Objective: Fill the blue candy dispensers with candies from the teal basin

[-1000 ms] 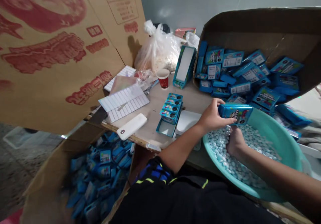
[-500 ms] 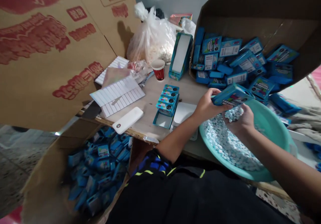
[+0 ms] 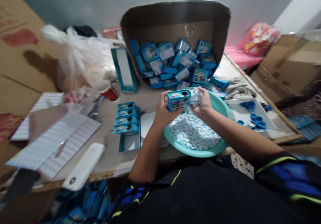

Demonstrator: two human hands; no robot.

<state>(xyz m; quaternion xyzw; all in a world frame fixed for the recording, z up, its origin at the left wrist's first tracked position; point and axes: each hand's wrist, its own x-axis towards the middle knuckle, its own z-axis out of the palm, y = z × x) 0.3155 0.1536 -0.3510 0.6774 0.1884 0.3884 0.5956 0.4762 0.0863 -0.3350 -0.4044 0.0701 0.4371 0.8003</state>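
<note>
Left table edge: ruled white sheets (image 3: 55, 140) lying flat, near-left corner; white power bank (image 3: 84, 165) on near edge, just right of them.

Back left: clear plastic bag (image 3: 82, 60) w/ pale contents; red paper cup (image 3: 106, 90) just beside it; upright teal display box (image 3: 124, 70) next to cup.

Mid table: stack of small blue boxes (image 3: 126, 118), lying just behind open teal tray (image 3: 129, 143); white pad (image 3: 147, 123) to their right, partly under left forearm.

Left hand (image 3: 163, 112): clenched round a blue candy box (image 3: 178, 100), hole in box top facing up, held over basin.

Right hand (image 3: 202, 102): cupped, grasping a heap of pale-blue round candies (image 3: 195, 97), touching side of the box.

Basin: teal plastic basin (image 3: 190, 154) at near edge, below both hands, filled w/ same candies.

Back centre: large cardboard box (image 3: 175, 16) tilted on far edge, open side to person, full of loose blue boxes (image 3: 170, 63).

Right table edge: white tray (image 3: 235, 107) w/ blue caps (image 3: 257, 120), just right of basin — coiled grey cord (image 3: 238, 90) behind it.

Off table, far right: pink bag (image 3: 258, 40); cardboard cartons (image 3: 283, 67).
</note>
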